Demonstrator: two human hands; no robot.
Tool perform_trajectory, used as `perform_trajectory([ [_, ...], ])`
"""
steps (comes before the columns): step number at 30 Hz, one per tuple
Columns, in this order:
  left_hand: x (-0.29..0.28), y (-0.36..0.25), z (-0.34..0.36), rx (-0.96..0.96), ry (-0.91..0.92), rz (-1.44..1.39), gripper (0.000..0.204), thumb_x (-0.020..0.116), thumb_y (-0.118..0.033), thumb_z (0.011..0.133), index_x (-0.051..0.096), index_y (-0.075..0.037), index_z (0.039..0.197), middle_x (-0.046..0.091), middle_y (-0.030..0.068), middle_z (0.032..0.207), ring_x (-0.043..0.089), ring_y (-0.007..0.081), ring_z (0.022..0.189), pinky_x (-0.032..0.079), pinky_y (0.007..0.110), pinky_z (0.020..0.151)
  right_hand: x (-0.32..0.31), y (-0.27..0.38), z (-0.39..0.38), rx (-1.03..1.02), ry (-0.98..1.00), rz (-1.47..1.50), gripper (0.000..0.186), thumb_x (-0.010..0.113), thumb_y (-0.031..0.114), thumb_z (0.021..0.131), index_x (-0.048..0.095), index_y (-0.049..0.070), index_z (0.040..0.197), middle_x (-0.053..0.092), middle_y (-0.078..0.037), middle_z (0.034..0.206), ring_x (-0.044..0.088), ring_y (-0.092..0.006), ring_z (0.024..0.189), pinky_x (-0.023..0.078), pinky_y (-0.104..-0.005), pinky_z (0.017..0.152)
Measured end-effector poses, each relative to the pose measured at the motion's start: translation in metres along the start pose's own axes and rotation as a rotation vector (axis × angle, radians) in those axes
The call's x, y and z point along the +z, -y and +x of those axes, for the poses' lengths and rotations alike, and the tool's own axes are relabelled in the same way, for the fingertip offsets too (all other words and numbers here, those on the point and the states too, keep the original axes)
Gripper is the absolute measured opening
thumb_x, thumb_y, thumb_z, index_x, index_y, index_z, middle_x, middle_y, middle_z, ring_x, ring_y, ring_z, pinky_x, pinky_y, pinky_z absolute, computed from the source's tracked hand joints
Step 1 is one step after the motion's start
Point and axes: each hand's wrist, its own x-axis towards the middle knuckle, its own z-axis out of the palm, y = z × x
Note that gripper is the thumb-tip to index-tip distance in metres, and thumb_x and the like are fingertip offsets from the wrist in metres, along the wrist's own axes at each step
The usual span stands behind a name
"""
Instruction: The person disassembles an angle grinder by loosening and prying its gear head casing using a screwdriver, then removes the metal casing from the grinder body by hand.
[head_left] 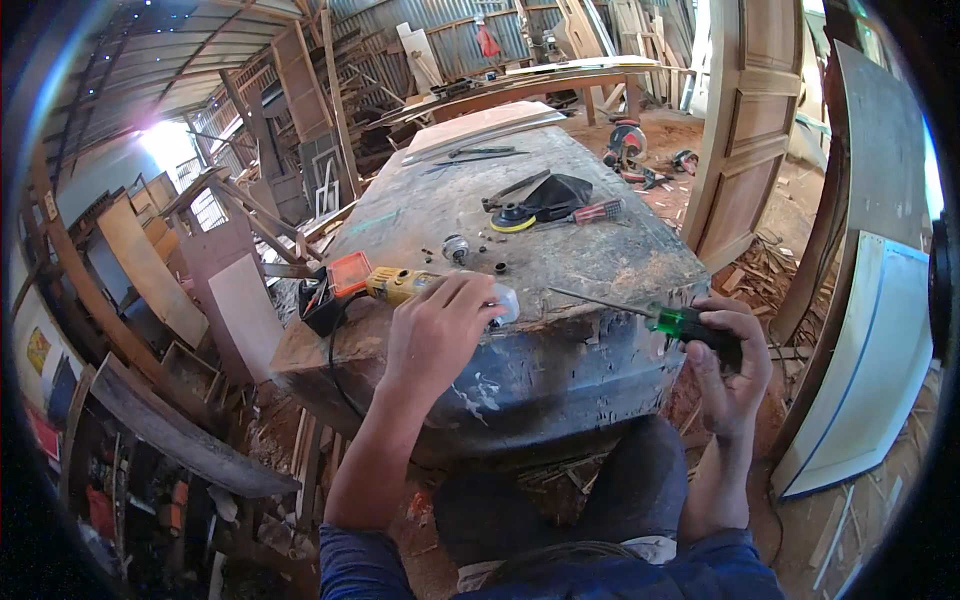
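A screwdriver [690,325] with a green and black handle is gripped in my right hand [735,350], off the bench's near right corner. Its long thin shaft points left over the bench top. My left hand [445,325] is bent over the front of a yellow corded power tool [395,285], its fingers drawn together. What those fingers hold, if anything, is hidden. Just beyond the fingertips lies a small clear plastic piece [508,304]. Behind them sit a round metal tool part [455,248] and a small dark ring-shaped part [500,268].
Farther along the worn workbench [400,215] lie a sanding disc with a yellow rim [513,218], a black cloth-like piece [562,192] and a red-handled tool [598,211]. An orange-lidded box [348,272] sits at the left edge. A wooden door [750,130] stands at right.
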Motion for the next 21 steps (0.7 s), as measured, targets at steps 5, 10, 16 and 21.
perform_trajectory([
  [5,0.039,0.003,0.056,0.084,0.192,-0.217,0.02,0.08,-0.024,0.099,0.082,-0.007,0.109,0.081,0.0138,0.111,0.079,0.0357,0.098,0.061,0.047,0.087,0.003,-0.007,-0.004,0.044,-0.116,-0.002,0.044,0.088,0.028,0.101,0.069,0.0,0.128,0.075,-0.02,0.129,0.071,-0.0265,0.118,0.057,-0.0403,0.104],
  [10,0.056,0.02,0.099,-0.129,0.613,-0.309,0.03,0.079,-0.024,0.098,0.083,-0.007,0.122,0.081,0.0192,0.121,0.077,0.04,0.107,0.058,0.048,0.097,0.009,-0.009,-0.008,0.161,-0.074,-0.082,0.041,0.088,0.031,0.1,0.073,0.001,0.124,0.076,-0.015,0.127,0.07,-0.0245,0.116,0.055,-0.0391,0.105],
  [16,0.054,0.048,0.085,-0.107,0.452,-0.398,0.03,0.078,-0.022,0.103,0.082,-0.004,0.127,0.084,0.0152,0.12,0.079,0.0288,0.109,0.058,0.041,0.102,0.017,-0.009,-0.007,0.236,-0.123,0.068,0.037,0.086,0.024,0.103,0.071,-0.001,0.127,0.076,-0.013,0.12,0.072,-0.0178,0.103,0.059,-0.033,0.092],
  [21,0.017,0.085,0.056,-0.319,0.4,-0.547,0.023,0.075,-0.018,0.109,0.083,-0.002,0.123,0.084,0.0087,0.116,0.075,0.0146,0.111,0.057,0.037,0.102,0.047,-0.002,0.001,0.263,-0.029,0.243,0.032,0.083,0.015,0.104,0.07,-0.002,0.127,0.075,-0.013,0.123,0.075,-0.0194,0.105,0.06,-0.0332,0.093],
])
